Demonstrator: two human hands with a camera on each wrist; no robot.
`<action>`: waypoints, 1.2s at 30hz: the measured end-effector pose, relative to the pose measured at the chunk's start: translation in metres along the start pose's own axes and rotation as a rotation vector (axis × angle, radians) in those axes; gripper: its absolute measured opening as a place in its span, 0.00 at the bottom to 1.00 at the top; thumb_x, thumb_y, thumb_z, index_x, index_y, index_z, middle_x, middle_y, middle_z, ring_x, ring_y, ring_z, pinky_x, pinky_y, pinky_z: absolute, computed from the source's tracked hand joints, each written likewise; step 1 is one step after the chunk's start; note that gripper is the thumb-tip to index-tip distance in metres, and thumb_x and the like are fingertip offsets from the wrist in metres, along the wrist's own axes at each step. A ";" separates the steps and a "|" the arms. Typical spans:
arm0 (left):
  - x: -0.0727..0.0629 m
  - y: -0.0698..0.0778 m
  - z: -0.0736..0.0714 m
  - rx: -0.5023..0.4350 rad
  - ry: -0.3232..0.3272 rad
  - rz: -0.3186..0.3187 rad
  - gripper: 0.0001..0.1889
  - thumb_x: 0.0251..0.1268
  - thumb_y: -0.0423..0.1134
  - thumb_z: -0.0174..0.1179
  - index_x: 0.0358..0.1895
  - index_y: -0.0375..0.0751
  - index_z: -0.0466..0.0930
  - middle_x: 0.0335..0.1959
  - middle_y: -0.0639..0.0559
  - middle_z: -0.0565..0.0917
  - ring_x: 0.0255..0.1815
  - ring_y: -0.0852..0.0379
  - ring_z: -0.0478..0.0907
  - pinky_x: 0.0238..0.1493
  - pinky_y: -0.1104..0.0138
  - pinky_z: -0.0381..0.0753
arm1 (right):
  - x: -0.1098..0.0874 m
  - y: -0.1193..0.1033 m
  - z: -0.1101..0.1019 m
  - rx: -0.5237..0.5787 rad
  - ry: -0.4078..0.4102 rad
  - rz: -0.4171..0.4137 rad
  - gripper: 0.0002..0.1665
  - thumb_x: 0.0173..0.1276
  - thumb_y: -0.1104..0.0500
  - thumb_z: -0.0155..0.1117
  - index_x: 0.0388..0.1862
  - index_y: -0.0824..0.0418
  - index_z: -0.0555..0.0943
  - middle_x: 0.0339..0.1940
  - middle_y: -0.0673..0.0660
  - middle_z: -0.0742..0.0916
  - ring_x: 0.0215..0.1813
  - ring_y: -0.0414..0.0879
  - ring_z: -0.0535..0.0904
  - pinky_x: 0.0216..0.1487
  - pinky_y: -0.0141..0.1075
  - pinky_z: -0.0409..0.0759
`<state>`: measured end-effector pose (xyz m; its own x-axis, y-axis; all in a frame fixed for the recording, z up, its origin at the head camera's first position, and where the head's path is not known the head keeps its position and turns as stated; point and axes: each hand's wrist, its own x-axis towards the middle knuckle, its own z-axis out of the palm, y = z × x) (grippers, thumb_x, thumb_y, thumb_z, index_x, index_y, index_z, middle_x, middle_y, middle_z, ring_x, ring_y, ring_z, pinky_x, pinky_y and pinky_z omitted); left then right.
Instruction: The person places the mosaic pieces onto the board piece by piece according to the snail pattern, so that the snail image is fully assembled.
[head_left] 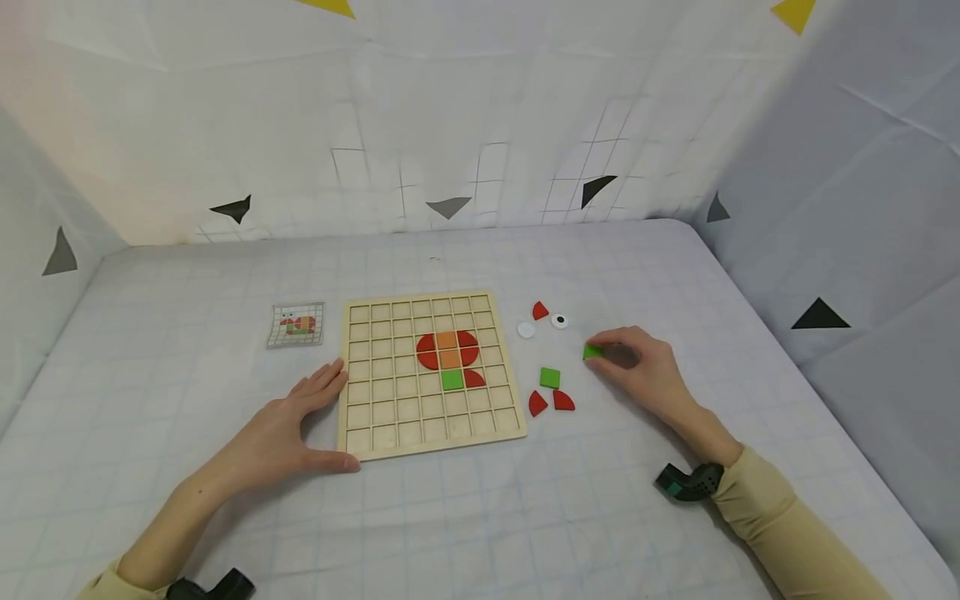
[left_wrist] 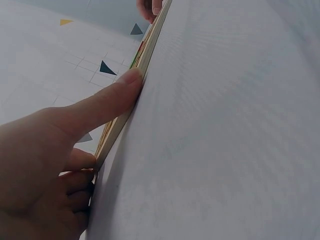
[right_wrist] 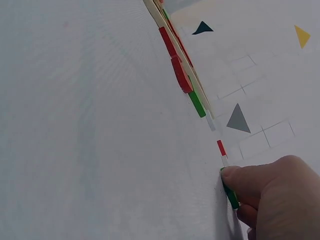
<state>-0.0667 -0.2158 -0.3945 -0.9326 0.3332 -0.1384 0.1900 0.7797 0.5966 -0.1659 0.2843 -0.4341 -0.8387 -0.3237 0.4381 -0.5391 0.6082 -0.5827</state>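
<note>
My left hand (head_left: 281,433) rests at the near left corner of a wooden grid board (head_left: 390,417). Its fingertips touch the left side, and the thumb (left_wrist: 107,107) lies along the near edge. Set in the board are two orange square tiles (head_left: 448,359), a green square tile (head_left: 452,380) and several red quarter-circle tiles (head_left: 427,358). To the right of the board, my right hand (head_left: 647,371) pinches a green tile (right_wrist: 229,192) between thumb and fingers, close over the table. Part of that tile is hidden by the fingers.
Between board and right hand lie another green square tile (head_left: 550,377), three red quarter-circle tiles (head_left: 564,401), a white disc (head_left: 526,330) and an eye-patterned disc (head_left: 559,321). A small picture card (head_left: 296,325) lies beyond the left hand. White cloth walls (head_left: 450,100) enclose the table.
</note>
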 end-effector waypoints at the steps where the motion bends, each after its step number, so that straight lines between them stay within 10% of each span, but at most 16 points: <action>1: 0.000 0.000 0.000 0.000 0.000 -0.001 0.63 0.39 0.74 0.71 0.79 0.45 0.56 0.82 0.53 0.51 0.80 0.33 0.48 0.72 0.33 0.52 | 0.000 0.000 0.000 0.003 0.002 0.000 0.22 0.54 0.67 0.79 0.48 0.57 0.86 0.44 0.50 0.89 0.50 0.41 0.81 0.53 0.21 0.74; 18: -0.002 -0.001 -0.001 -0.003 0.003 -0.007 0.63 0.38 0.74 0.71 0.79 0.46 0.56 0.82 0.54 0.51 0.80 0.32 0.48 0.71 0.32 0.52 | 0.011 -0.031 0.008 0.076 -0.037 0.147 0.18 0.60 0.60 0.77 0.50 0.51 0.87 0.44 0.49 0.89 0.50 0.41 0.80 0.56 0.33 0.74; 36: 0.000 0.000 0.001 -0.004 0.012 0.000 0.63 0.38 0.73 0.72 0.79 0.45 0.57 0.82 0.53 0.52 0.80 0.32 0.49 0.71 0.32 0.52 | 0.053 -0.121 0.107 0.262 -0.226 -0.187 0.15 0.58 0.61 0.78 0.45 0.58 0.88 0.39 0.49 0.90 0.44 0.43 0.83 0.46 0.36 0.81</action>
<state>-0.0663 -0.2150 -0.3955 -0.9363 0.3268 -0.1287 0.1890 0.7777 0.5995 -0.1539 0.1156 -0.4137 -0.7044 -0.5805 0.4084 -0.6613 0.3276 -0.6749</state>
